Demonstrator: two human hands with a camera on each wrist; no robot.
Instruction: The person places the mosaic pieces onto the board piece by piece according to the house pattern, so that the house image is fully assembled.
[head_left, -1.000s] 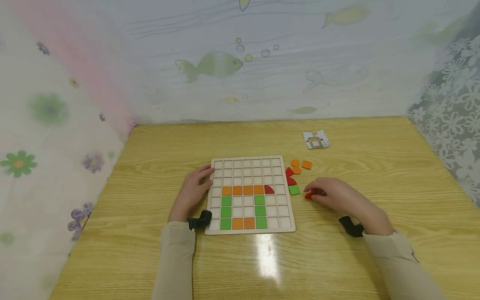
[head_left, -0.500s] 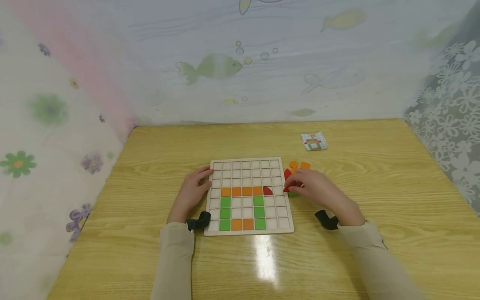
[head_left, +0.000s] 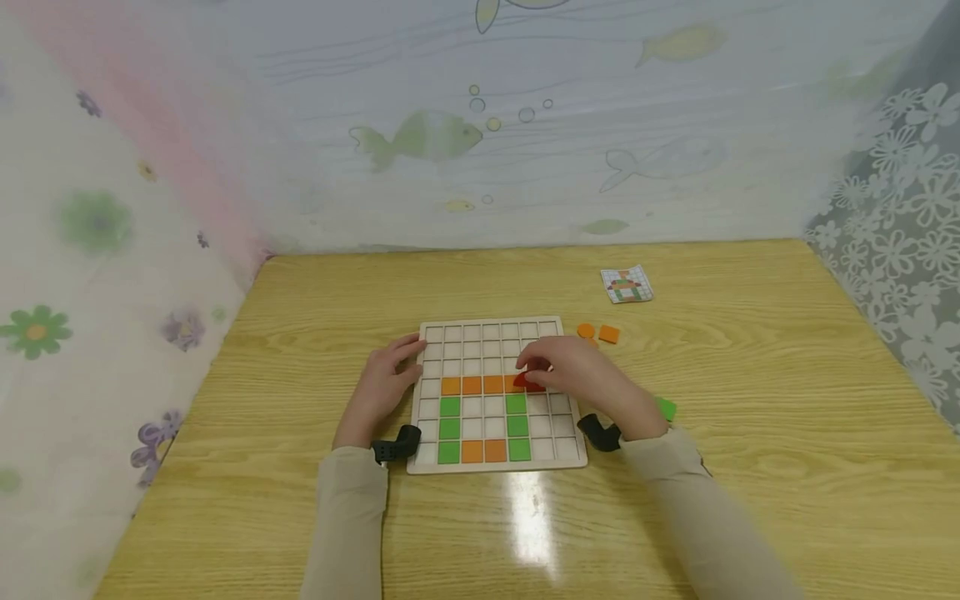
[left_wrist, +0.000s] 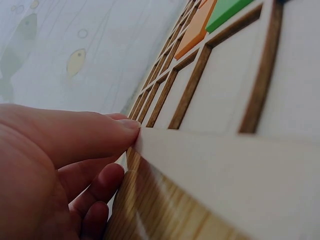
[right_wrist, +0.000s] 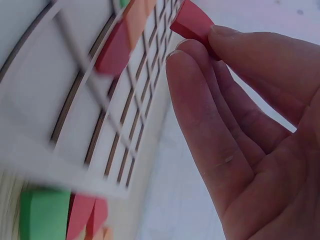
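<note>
My right hand (head_left: 573,371) pinches a red quarter-circle tile (right_wrist: 191,21) between thumb and fingers, over the right part of the wooden grid board (head_left: 495,468). In the head view the held tile overlaps the right end of the orange row. Another red quarter-circle tile (right_wrist: 114,50) sits in the grid at that end. Orange square tiles (head_left: 472,386) make up the row, and green square tiles (head_left: 449,428) form two columns below it. My left hand (head_left: 382,383) rests against the board's left side; in the left wrist view its thumb (left_wrist: 100,137) touches the edge.
Beyond the board's right edge lie an orange round tile (head_left: 585,331) and an orange square tile (head_left: 609,334). A green tile (head_left: 666,408) shows beside the right forearm. The printed pattern card (head_left: 627,285) lies farther back, before the patterned wall.
My right hand has moved left from the table to over the board, carrying the red tile. A green tile has come into view beside the forearm. The left hand stays at the edge.
</note>
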